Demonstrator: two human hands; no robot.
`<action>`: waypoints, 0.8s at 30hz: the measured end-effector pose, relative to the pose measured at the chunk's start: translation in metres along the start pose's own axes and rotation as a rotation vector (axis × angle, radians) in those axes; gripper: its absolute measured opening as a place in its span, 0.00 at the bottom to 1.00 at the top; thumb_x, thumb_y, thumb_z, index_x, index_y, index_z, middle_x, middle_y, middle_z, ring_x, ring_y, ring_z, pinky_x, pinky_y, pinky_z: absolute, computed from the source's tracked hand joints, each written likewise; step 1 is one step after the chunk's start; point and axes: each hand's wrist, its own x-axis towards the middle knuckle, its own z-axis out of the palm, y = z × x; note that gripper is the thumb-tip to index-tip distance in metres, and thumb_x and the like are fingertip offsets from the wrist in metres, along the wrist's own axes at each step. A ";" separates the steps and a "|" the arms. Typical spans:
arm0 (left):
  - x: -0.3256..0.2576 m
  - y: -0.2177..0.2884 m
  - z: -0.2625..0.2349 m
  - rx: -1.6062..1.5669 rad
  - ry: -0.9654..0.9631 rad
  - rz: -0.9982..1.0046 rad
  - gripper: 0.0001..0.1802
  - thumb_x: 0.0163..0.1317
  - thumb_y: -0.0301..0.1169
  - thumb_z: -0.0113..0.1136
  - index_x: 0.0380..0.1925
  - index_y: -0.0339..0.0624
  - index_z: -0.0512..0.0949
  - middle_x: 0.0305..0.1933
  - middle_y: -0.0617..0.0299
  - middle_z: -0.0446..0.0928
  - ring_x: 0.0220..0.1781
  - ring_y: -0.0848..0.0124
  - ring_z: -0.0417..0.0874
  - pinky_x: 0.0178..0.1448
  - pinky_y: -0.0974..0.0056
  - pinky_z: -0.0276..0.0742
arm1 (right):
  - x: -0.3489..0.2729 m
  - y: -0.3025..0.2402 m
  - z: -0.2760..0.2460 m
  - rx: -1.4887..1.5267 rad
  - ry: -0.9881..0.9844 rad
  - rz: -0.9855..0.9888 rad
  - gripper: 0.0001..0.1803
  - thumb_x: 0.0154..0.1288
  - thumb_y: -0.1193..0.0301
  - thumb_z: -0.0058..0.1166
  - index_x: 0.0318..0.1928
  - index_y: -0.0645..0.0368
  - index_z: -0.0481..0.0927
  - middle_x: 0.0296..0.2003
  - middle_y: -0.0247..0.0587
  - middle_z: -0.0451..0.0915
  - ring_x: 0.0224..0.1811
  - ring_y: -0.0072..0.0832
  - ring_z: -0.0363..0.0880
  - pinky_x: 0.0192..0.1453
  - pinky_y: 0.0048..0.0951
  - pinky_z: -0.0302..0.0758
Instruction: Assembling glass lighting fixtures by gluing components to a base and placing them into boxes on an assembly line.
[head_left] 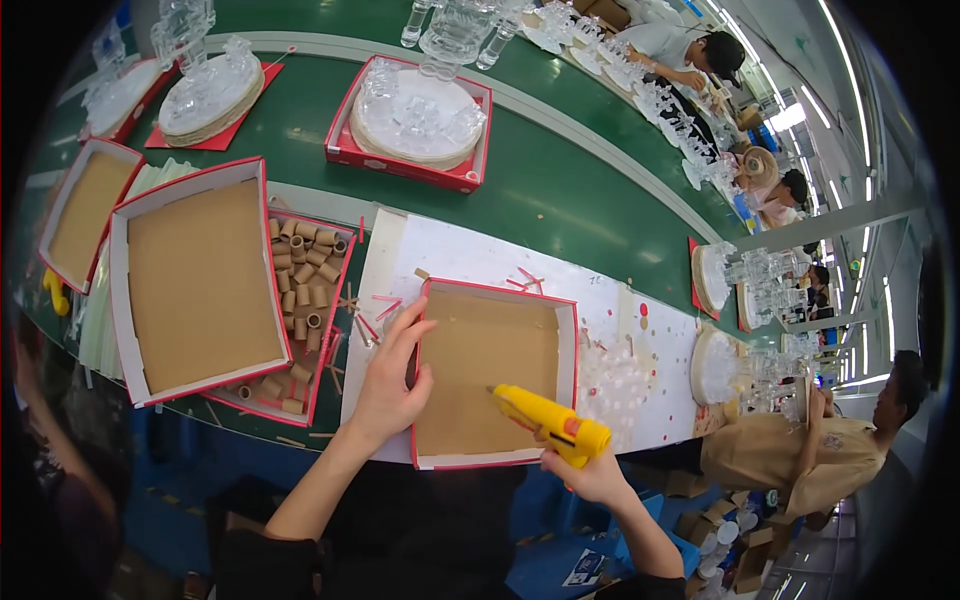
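Note:
A shallow cardboard box [487,365] with a brown inside and red-edged white walls lies open in front of me. My left hand [393,382] rests against its left wall, the fingers stretched out and apart. My right hand [595,476] is closed round the handle of a yellow glue gun [540,415]. Its nozzle points left and down over the box's floor, right of the middle. A short cardboard tube piece [422,273] sits by the box's upper left corner. Whether the nozzle touches the cardboard, I cannot tell.
On the left, an empty box [205,290] overlaps a red tray of cardboard tube pieces [310,275], near pale glue sticks [100,330]. Red strips [385,310] and clear plastic bits [618,385] lie about. A red box [408,165] holds clear plastic parts. Co-workers [800,450] stand at right.

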 end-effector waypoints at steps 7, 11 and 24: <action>0.000 0.000 0.004 -0.036 0.001 -0.006 0.28 0.51 0.16 0.50 0.57 0.33 0.69 0.72 0.44 0.61 0.75 0.51 0.61 0.75 0.55 0.57 | 0.006 0.021 -0.002 0.187 0.049 0.224 0.07 0.66 0.74 0.57 0.42 0.57 0.73 0.22 0.30 0.73 0.19 0.17 0.73 0.23 0.21 0.70; 0.001 0.002 0.003 -0.038 -0.003 -0.018 0.28 0.51 0.16 0.51 0.57 0.33 0.69 0.71 0.44 0.62 0.75 0.51 0.61 0.75 0.55 0.57 | 0.005 0.021 -0.003 0.218 0.056 0.260 0.08 0.66 0.74 0.57 0.42 0.57 0.72 0.21 0.30 0.72 0.18 0.18 0.71 0.22 0.21 0.70; -0.001 -0.004 0.003 -0.040 -0.006 -0.019 0.28 0.51 0.16 0.51 0.57 0.33 0.69 0.71 0.44 0.62 0.75 0.51 0.61 0.76 0.55 0.57 | -0.016 -0.001 0.028 0.293 -0.265 0.354 0.10 0.65 0.76 0.59 0.44 0.60 0.75 0.28 0.33 0.78 0.27 0.21 0.79 0.34 0.22 0.77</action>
